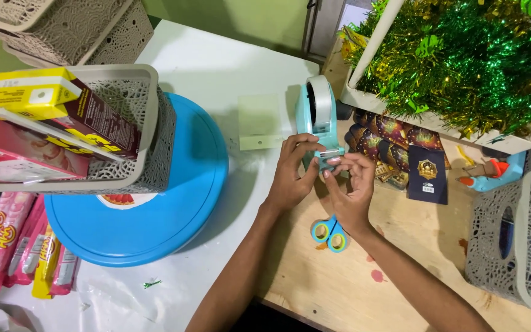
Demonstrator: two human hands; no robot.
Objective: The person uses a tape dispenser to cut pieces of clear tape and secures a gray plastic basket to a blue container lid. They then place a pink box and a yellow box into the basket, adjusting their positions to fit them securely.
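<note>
Head view: both hands at the teal tape dispenser (316,117), 12 o'clock of the scissors (329,233). Left hand (291,175) steadies its base; right hand (351,184) pinches the tape end (329,154). Pulling step, I judge; next needs a clean tear.

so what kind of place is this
Probably a home craft or gift-hamper packing table. Both hands, left and right, pull tape at a teal tape dispenser; a lace-pattern basket holds snack boxes, green tinsel fills a tray, and scissors lie nearby.
</note>
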